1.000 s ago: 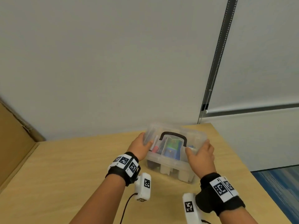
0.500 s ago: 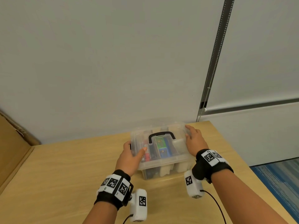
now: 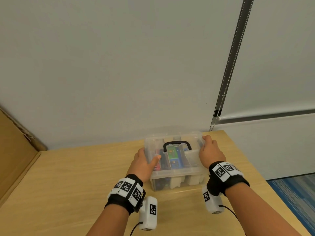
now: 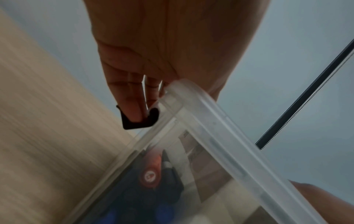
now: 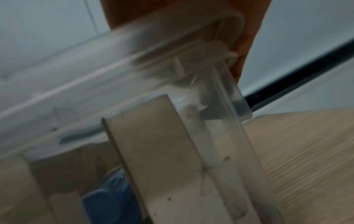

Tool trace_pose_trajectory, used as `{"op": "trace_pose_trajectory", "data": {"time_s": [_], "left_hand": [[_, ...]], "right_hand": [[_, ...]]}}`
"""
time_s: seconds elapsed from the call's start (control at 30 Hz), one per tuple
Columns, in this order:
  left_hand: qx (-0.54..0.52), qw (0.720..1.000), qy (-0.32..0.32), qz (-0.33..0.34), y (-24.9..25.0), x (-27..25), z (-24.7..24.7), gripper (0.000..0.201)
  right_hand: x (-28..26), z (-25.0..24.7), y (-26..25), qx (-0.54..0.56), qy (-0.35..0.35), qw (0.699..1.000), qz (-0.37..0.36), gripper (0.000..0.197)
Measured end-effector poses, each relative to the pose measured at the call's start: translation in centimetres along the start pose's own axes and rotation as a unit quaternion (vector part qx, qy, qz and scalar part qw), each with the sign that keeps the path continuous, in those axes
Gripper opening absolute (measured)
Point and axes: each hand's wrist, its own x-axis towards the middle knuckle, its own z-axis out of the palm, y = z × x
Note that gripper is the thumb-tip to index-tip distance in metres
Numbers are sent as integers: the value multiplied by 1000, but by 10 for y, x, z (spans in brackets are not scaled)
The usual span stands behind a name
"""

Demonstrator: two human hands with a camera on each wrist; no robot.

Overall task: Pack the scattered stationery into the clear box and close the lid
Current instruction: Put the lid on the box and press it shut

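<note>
The clear box [image 3: 177, 182] stands on the wooden table [image 3: 68, 184] near the wall, its lid [image 3: 193, 155] down and the black handle [image 3: 177, 144] lying flat on top. Pens, a red-capped marker [image 3: 158, 166] and a green-and-blue item [image 3: 173, 156] show through the plastic. My left hand [image 3: 144, 162] holds the box's left end, thumb on the lid, fingers [image 4: 130, 94] down on a black latch [image 4: 138, 122]. My right hand [image 3: 210, 150] grips the right end of the lid. The right wrist view is blurred, with the palm [image 5: 247, 45] against the box rim [image 5: 191, 45].
A cardboard panel [image 3: 13, 150] leans along the table's left side. A white wall with a dark vertical rail [image 3: 228, 65] rises right behind the box. The table's right edge drops to blue carpet [image 3: 298, 193].
The box has turned from skewed to square with the table's front edge. Both hands have shifted from its near corners to its left and right ends.
</note>
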Motion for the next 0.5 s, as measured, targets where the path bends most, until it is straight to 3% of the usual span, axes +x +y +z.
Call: {"op": "trace_pose_trajectory", "data": {"time_s": [0.27,0.37,0.43,0.5], "left_hand": [[113,992,38,-29,6,-4,4,55],[159,985,47,-40,9,-7,1,55],[89,993,24,-69,7,-6,0,59],[-74,991,-16,-107,4,-6,-2,76]], "right_hand": [[-1,5,-1,-54,8,999,-3,46],[-5,4,0,-24,-36,999,19,71],[-10,4,1,-1,-57,998,18,84],[-14,2,2,-3,-57,998,14,90]]}}
